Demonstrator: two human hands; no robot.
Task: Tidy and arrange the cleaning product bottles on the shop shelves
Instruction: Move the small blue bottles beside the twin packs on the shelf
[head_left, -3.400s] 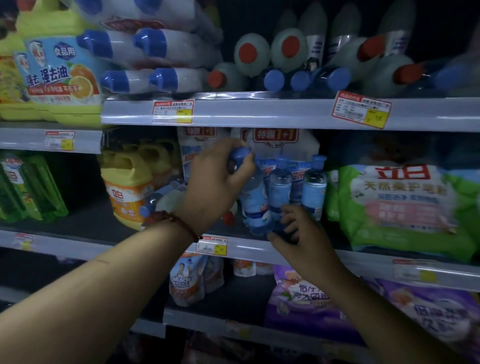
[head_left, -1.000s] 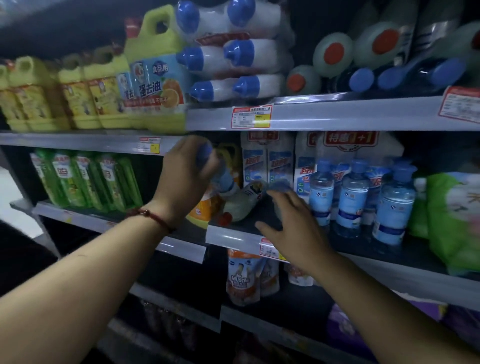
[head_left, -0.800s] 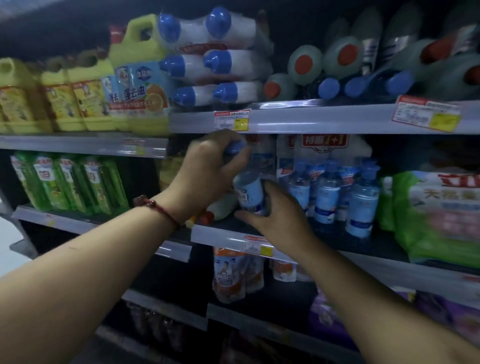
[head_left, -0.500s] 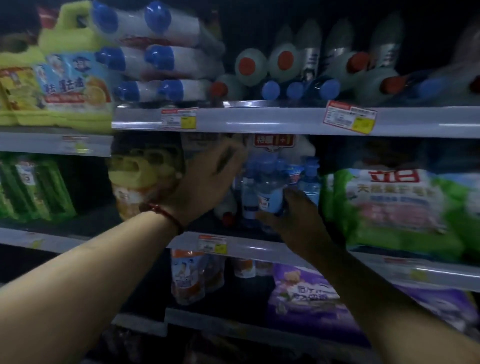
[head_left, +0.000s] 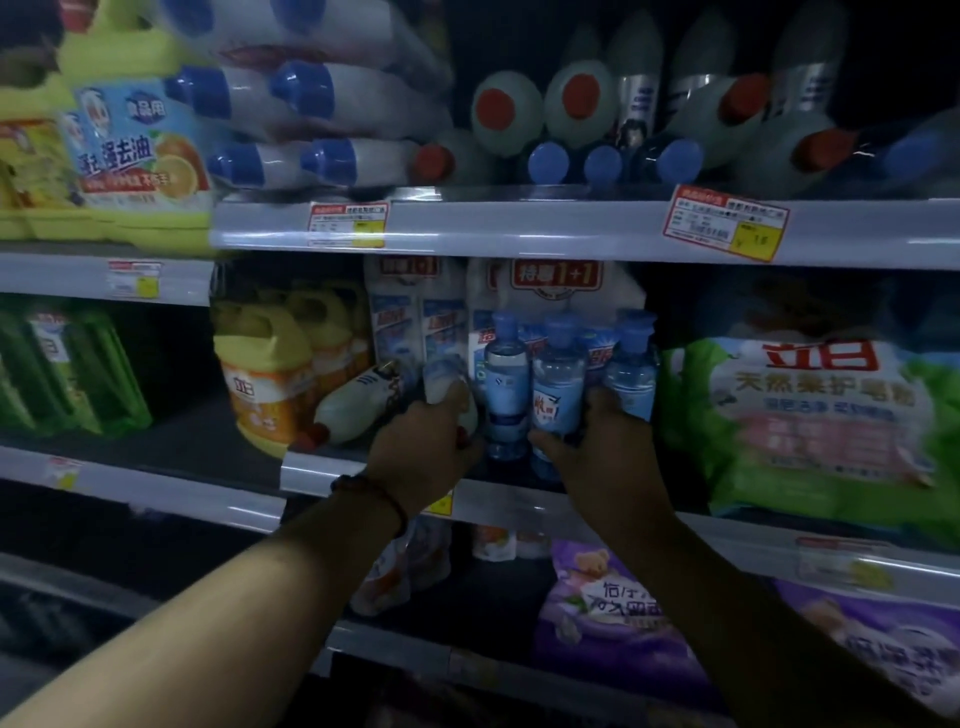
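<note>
Three small clear blue bottles (head_left: 558, 384) with blue caps are standing upright in a tight row at the front of the middle shelf (head_left: 519, 501), near the centre of the view. They are looking like thin plastic filled with liquid, so probably light, a little squeezable and smooth enough to slip; gripping low around the body, below the label, seems the safest hold, since a push near the cap could tip them.

The right hand (head_left: 605, 447) is cupping the base of the row from its five o'clock side, fingers curled around the middle and right bottles. The left hand (head_left: 428, 441) is closing around a pale white bottle (head_left: 449, 389) at the row's nine o'clock, touching the leftmost blue bottle; how firmly it is gripping cannot be told.

Further toward nine o'clock, another white bottle (head_left: 358, 410) is lying on its side, leaning against a yellow jug (head_left: 265, 379). Behind the row, at twelve o'clock, white refill packs (head_left: 556, 291) are standing. At three o'clock a soft green bag (head_left: 810, 426) is sitting just beside the row. Above, on the upper shelf (head_left: 519, 228), bottles with red and blue caps are lying stacked.
</note>
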